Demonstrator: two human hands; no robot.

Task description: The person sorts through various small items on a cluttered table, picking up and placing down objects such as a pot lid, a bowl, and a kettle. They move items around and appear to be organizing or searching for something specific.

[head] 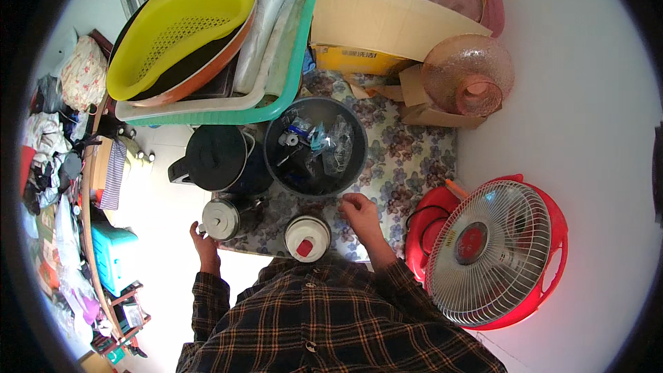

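At the table's front left corner stands a small stainless steel teapot point(220, 219) with a knobbed lid. Its handle is at my left hand point(205, 246), whose fingers close around it. My right hand point(362, 217) hovers by the near rim of a dark round bin point(361, 166), its fingers loosely curled and nothing visible in them. Inside the bin lie clear plastic wrappers point(339, 147) and other small litter. Between my hands, close to my body, a cup or jar with a white lid point(308, 238) bears a red patch.
A black-lidded electric kettle point(217, 158) stands behind the teapot. A green tray point(298, 62) holds a pan point(228, 65) with a yellow colander point(181, 36). Cardboard boxes point(393, 20) and a pink translucent vessel point(466, 72) stand at the back. To the right is a red fan-shaped heater point(489, 254).
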